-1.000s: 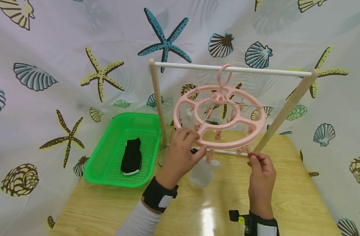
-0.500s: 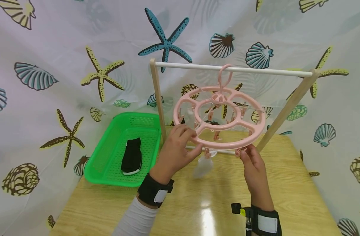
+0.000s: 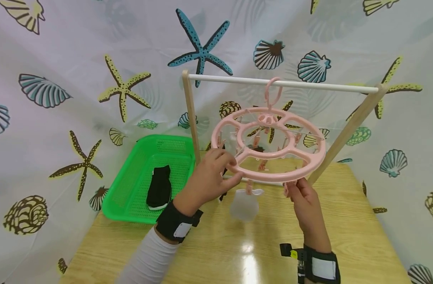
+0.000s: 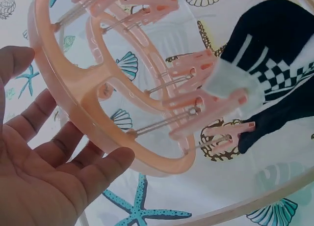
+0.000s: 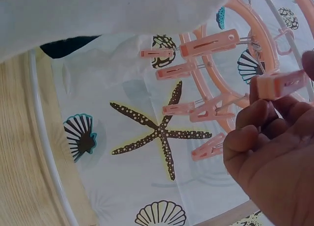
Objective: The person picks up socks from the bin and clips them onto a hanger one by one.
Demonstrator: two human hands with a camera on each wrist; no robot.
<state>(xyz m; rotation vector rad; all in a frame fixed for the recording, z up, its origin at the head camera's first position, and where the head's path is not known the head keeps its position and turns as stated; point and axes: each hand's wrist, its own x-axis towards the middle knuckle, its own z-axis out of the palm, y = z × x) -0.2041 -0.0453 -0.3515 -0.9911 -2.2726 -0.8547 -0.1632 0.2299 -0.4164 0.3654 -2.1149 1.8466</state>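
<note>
A round pink clip hanger [image 3: 269, 175] hangs by its hook from the white rail. My left hand [image 3: 210, 173] grips its front left rim, thumb below and fingers above. At the front right, my right hand [image 3: 305, 201] pinches a pink clothespin [image 5: 279, 86] hanging under the rim; no cloth shows in it. A white sock [image 3: 244, 205] hangs from a clip between my hands. In the left wrist view, a black sock with a checked band [image 4: 274, 54] and another dark sock [image 4: 279, 118] hang from clips.
A green basket [image 3: 113, 197] with a folded black sock [image 3: 159, 187] in it stands on the left of the wooden table [image 3: 347, 236]. Wooden posts [image 3: 191, 114] hold up the white rail [image 3: 315, 85]. A shell-print curtain [image 3: 95, 35] hangs behind.
My right hand has moved left and up to the clothespin under the rim. The hanger has shifted slightly right and down, its clips swinging. My left hand stays on the rim.
</note>
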